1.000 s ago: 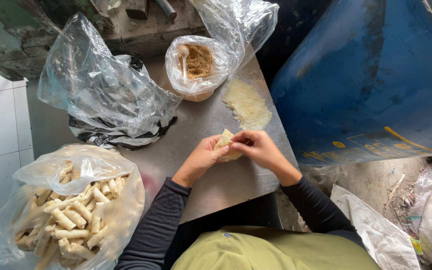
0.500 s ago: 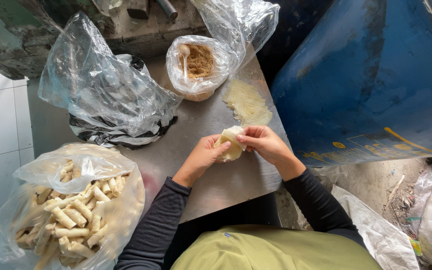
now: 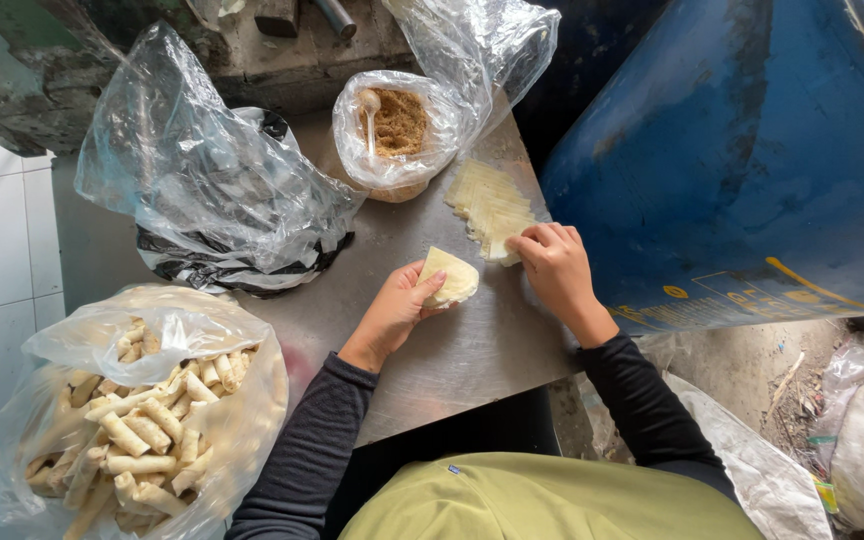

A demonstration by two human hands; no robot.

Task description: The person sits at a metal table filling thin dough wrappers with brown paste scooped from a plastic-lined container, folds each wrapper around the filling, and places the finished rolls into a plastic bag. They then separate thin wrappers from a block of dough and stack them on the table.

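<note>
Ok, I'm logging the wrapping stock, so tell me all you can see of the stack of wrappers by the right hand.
The wrapper stack is pale yellow, thin square sheets fanned in overlapping layers, looking like soft dough. It lies flat on the grey metal table, near its far right edge, beside the bag of brown filling. The right hand rests its fingertips on the nearest sheets.

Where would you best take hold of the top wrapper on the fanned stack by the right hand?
Probably at its near corner, coming from the right hand, whose fingertips already rest there. The wrapper stack lies flat on the metal table, its sheets fanned, so only the stepped edges are exposed for pinching and peeling one thin sheet free.
</note>
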